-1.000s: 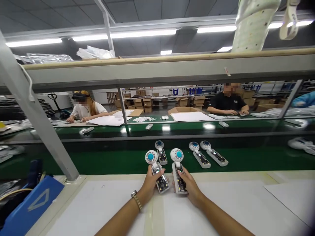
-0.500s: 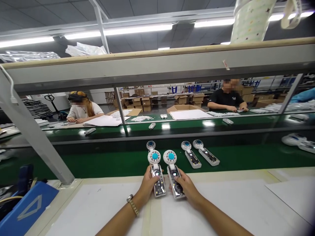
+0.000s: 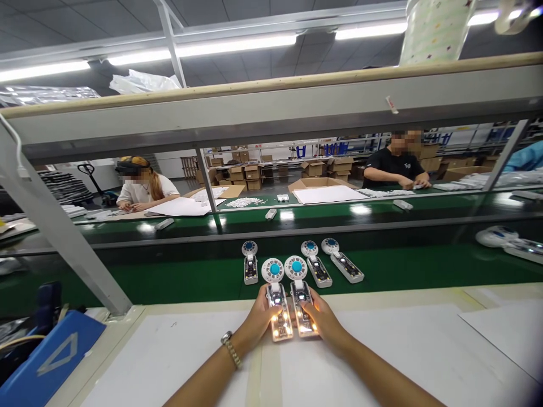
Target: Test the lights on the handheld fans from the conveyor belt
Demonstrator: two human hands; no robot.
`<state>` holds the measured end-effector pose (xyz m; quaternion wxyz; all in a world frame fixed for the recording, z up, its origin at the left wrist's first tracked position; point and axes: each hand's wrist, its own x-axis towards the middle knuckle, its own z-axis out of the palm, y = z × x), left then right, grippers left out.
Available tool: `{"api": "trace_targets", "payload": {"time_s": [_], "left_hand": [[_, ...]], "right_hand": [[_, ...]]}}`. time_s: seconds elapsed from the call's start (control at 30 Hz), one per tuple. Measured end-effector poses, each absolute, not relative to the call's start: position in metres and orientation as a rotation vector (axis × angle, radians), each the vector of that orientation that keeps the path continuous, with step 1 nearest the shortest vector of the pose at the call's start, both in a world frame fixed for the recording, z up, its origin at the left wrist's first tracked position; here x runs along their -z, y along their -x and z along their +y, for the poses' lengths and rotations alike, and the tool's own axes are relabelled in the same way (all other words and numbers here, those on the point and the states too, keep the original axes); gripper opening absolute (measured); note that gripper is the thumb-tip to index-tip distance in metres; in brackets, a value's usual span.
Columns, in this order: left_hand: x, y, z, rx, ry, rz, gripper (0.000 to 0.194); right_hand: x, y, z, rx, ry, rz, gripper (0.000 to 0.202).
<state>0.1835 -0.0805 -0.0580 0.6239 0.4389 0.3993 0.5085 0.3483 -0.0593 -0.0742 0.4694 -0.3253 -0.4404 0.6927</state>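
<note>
Devices [image 3: 281, 329] (glowing) in left hand [image 3: 257, 320] and right hand [image 3: 326, 320].

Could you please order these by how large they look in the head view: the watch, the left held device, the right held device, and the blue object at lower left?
1. Blue object, largest
2. Left held device and right held device: too alike to rank
3. Watch, smallest

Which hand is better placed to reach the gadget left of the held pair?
Probably the left hand: it is nearer the lying gadget, though holding a lit gadget; the right hand, also full, is farther.
</note>
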Motion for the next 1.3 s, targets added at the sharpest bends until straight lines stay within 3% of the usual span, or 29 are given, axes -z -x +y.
{"api": "trace_targets", "payload": {"time_s": [0.73, 1.3], "left_hand": [[0.051, -0.183, -0.084, -1.091, -1.037, 0.937, 0.053], [0.063, -0.181, -0.079, -1.119, -1.003, 0.884, 0.053]], "right_hand": [[0.081, -0.352, -0.057, -1.605, 0.742, -1.281, 0.053], [0.083, -0.349, -0.056, -1.678, 0.762, -1.13, 0.061]]}}
